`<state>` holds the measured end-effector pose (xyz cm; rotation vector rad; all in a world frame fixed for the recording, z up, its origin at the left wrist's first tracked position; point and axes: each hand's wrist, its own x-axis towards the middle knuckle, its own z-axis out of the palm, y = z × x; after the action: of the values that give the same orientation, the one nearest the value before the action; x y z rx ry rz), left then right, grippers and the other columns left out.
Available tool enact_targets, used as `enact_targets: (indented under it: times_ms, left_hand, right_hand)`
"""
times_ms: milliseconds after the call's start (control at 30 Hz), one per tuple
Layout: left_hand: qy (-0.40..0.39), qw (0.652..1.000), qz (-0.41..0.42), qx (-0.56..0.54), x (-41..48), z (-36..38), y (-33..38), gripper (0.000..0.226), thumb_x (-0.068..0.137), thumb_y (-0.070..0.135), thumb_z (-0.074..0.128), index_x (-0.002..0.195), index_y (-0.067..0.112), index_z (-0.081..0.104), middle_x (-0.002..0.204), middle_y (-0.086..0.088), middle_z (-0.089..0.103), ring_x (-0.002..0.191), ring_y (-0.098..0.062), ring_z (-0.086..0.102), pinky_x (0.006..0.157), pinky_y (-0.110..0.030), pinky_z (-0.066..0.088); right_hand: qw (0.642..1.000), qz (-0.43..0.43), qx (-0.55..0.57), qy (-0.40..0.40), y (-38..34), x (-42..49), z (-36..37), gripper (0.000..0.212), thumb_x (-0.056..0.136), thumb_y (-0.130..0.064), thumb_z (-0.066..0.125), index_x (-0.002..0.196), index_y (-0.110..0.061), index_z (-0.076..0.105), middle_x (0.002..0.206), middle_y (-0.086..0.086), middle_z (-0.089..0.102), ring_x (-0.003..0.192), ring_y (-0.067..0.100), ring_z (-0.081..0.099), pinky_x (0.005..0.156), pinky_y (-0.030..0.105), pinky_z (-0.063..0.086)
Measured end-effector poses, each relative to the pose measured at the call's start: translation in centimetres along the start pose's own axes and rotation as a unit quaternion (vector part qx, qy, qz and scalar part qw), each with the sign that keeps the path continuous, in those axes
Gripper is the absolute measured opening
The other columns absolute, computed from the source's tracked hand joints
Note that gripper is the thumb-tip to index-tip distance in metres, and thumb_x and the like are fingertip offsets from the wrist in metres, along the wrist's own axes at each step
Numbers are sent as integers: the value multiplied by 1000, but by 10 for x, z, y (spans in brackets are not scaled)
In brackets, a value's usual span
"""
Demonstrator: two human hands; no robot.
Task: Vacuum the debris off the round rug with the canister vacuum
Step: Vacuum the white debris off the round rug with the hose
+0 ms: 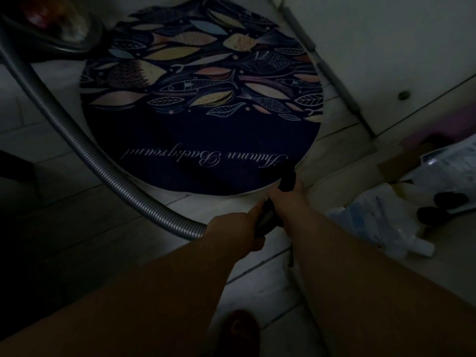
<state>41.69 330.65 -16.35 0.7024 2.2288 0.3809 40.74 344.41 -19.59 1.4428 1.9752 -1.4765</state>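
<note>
Dim tiled floor (260, 284) carries a round rug (201, 140). Left hand (235, 229) grips the hose (108, 173); right hand (289, 199) grips the nozzle (287, 176) at its edge

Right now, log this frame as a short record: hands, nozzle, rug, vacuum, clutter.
left hand: grips the hose near its end
right hand: holds the black nozzle
nozzle: tip at near edge of the rug
rug: round, flat on the floor; debris too dim to tell
vacuum: by the rug's far left edge
clutter: plastic bags at right
</note>
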Motion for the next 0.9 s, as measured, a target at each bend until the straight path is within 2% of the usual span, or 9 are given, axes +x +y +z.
enact_targets:
  times_ms: [100,200,267,367,533,633,733,900]
  left_hand:
    - [-7,1000,-8,0,-11,-1,-14,86,91,42,52,148,35,-12,119,-7,61,101,-21,60,72,-26,41]
    - [1,1000,-18,11,-28,-9,-33,85,91,42,52,149,36,-10,116,-6,62,99,-20,60,69,-25,41]
    - [4,1000,-22,13,-41,-16,-48,84,91,42,52,149,36,-8,115,-5,62,98,-20,61,72,-27,44]
    - [-9,999,-38,10,-59,-28,-69,85,90,42,53,149,38,-8,113,-4,63,95,-20,62,80,-33,52]
    - [-4,998,-67,20,-90,-50,-104,85,88,43,53,147,42,-7,110,-2,64,92,-18,62,75,-32,52]
    - [-9,995,-96,22,-107,-64,-122,86,85,44,54,146,47,-7,109,-1,63,92,-19,62,79,-37,55]
    - [-5,994,-105,12,-122,-81,-131,85,86,43,53,145,47,-9,121,1,60,101,-19,61,84,-37,54]
    - [15,993,-114,-20,-133,-123,-133,84,89,44,51,145,48,-11,125,0,59,104,-20,60,87,-37,53]
  right_hand:
    - [1000,4,12,7,0,-10,15,69,84,-28,59,147,-19,34,131,21,53,87,26,56,59,29,46]
    - [998,33,48,-11,-7,-36,28,78,93,-20,57,156,-28,12,137,11,46,89,24,51,68,34,47]
    - [995,56,71,-35,-11,-51,40,87,94,-20,57,156,-34,-2,144,14,40,94,28,49,78,41,49]
    - [993,71,85,-40,-21,-72,63,91,91,-21,60,155,-37,-5,145,17,40,101,33,54,89,51,53]
    - [990,85,89,-73,-38,-100,104,95,89,-23,61,154,-39,-5,142,18,43,108,37,56,91,55,52]
    - [984,93,102,-110,-51,-117,122,93,90,-21,61,155,-38,-3,140,17,44,103,34,57,87,50,54]
    - [983,73,94,-140,-67,-133,131,92,90,-23,61,154,-40,-2,140,14,42,100,31,57,87,49,54]
    - [988,37,63,-134,-119,-150,131,90,91,-27,60,154,-40,-4,142,14,42,94,29,55,90,50,53]
